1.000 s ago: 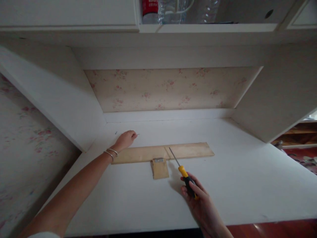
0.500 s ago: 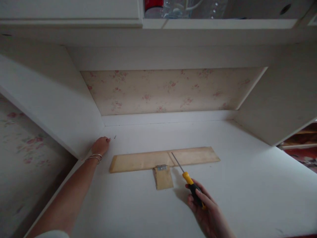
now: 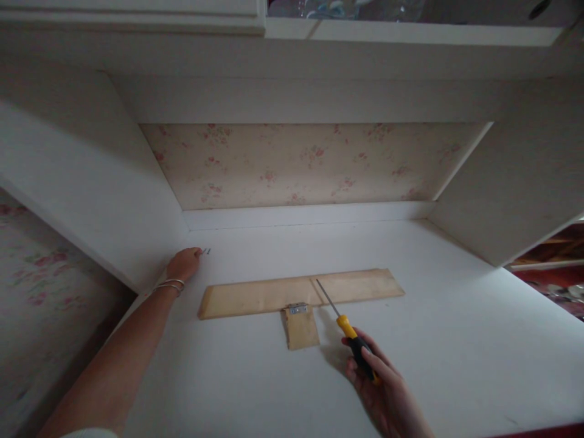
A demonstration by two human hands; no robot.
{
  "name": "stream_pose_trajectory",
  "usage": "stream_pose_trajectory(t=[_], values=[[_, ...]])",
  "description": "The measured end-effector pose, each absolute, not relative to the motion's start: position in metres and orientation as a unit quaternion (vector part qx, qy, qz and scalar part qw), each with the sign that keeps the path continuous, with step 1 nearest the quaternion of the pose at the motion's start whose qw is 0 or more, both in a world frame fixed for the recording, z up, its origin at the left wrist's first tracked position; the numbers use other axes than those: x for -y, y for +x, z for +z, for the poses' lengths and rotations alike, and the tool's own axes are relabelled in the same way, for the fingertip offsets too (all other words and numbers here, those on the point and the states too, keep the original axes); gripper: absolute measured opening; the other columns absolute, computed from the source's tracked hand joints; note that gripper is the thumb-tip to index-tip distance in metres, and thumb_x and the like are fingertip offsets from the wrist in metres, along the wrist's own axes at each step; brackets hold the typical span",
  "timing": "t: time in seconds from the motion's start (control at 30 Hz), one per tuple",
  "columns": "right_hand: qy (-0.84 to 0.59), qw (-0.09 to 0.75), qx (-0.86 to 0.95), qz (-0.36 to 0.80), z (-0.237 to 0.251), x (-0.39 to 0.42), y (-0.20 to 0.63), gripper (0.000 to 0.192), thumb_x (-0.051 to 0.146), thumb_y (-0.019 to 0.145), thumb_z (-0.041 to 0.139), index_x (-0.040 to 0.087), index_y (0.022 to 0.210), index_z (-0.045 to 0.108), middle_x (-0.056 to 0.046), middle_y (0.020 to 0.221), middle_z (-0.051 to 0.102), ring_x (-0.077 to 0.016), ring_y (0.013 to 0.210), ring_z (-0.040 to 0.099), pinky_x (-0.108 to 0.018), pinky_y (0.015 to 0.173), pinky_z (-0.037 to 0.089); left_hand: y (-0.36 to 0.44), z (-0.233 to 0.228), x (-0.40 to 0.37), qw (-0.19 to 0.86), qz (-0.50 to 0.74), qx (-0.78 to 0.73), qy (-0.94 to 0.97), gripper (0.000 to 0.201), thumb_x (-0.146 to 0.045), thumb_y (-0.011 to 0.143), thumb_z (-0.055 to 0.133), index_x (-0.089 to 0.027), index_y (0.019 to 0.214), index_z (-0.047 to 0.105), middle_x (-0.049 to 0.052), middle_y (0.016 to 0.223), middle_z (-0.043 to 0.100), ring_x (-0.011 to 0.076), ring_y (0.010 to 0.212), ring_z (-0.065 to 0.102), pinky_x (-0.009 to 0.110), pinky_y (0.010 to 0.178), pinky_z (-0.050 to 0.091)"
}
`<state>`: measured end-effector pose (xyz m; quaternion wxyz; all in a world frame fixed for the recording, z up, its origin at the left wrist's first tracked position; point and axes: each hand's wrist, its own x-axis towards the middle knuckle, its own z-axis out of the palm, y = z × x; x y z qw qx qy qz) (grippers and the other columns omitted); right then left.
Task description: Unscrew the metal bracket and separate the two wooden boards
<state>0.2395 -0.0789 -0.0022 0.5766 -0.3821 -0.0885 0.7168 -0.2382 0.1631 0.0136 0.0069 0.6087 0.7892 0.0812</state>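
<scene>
My right hand (image 3: pixel 385 392) grips a yellow-and-black screwdriver (image 3: pixel 347 331), its metal shaft lying across a long pale wooden strip (image 3: pixel 255 296) on the white desk (image 3: pixel 456 340). A small wooden block (image 3: pixel 302 328) joins the strip through a metal hinge (image 3: pixel 297 309). My left hand (image 3: pixel 183 265), with bangles at the wrist, reaches far left near the side panel. Its fingertips touch small screws (image 3: pixel 206 251) lying on the desk.
White side panels (image 3: pixel 91 201) wall in the desk on the left and right, with floral wallpaper (image 3: pixel 301 161) at the back. A shelf above holds bottles (image 3: pixel 319 7), mostly cut off. A red patterned floor (image 3: pixel 552 286) shows at the far right.
My left hand moved from behind the strip's left end out to the left beside the side panel, then onto the small screws. The screwdriver hand has stayed in place.
</scene>
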Motion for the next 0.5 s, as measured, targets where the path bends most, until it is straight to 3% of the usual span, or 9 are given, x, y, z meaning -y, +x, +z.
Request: stream_pose_trajectory(t=[0.13, 0.27, 0.4, 0.47, 0.5], values=[[-0.375, 0.586, 0.113, 0.710, -0.005, 0.082, 0.242, 0.051, 0.021, 0.067, 0.080, 0.023, 0.115, 0.062, -0.008, 0.113, 0.064, -0.0125, 0.075, 0.061, -0.026, 0.075, 0.052, -0.216, 0.028, -0.143, -0.013, 0.127, -0.803, 0.582, 0.041, -0.036, 0.092, 0.029, -0.016, 0.103, 0.064, 0.013, 0.102, 0.067, 0.0286, 0.093, 0.061, 0.032, 0.073, 0.043], [-0.373, 0.617, 0.181, 0.669, -0.006, 0.085, 0.241, 0.053, 0.026, 0.067, 0.080, 0.025, 0.117, 0.062, -0.007, 0.111, 0.065, -0.0123, 0.072, 0.059, -0.025, 0.070, 0.051, -0.163, 0.043, -0.085, 0.039, 0.213, -0.752, 0.623, 0.039, -0.044, 0.090, 0.033, -0.018, 0.094, 0.063, 0.007, 0.087, 0.069, 0.0239, 0.081, 0.063, 0.028, 0.068, 0.043], [-0.458, 0.633, 0.266, 0.565, -0.002, 0.084, 0.239, 0.048, 0.032, 0.071, 0.077, 0.024, 0.116, 0.063, -0.006, 0.105, 0.067, -0.0126, 0.065, 0.057, -0.026, 0.063, 0.050, -0.100, 0.039, -0.011, 0.254, 0.210, -0.673, 0.662, 0.046, -0.054, 0.088, 0.034, -0.018, 0.079, 0.062, 0.003, 0.061, 0.062, 0.0181, 0.054, 0.058, 0.026, 0.053, 0.040], [-0.514, 0.615, 0.316, 0.508, 0.005, 0.082, 0.238, 0.051, 0.035, 0.070, 0.077, 0.022, 0.117, 0.062, -0.007, 0.104, 0.068, -0.0176, 0.072, 0.061, -0.032, 0.070, 0.051, -0.071, 0.031, 0.017, 0.387, 0.216, -0.645, 0.622, 0.048, -0.057, 0.085, 0.038, -0.016, 0.092, 0.063, 0.004, 0.070, 0.064, 0.0154, 0.047, 0.055, 0.024, 0.041, 0.035], [-0.539, 0.600, 0.340, 0.483, 0.009, 0.081, 0.238, 0.053, 0.036, 0.069, 0.078, 0.022, 0.117, 0.062, -0.007, 0.103, 0.068, -0.0208, 0.079, 0.063, -0.035, 0.076, 0.050, -0.057, 0.027, 0.026, 0.445, 0.226, -0.632, 0.593, 0.050, -0.059, 0.083, 0.041, -0.016, 0.100, 0.061, 0.007, 0.085, 0.066, 0.0141, 0.046, 0.055, 0.023, 0.036, 0.032]])
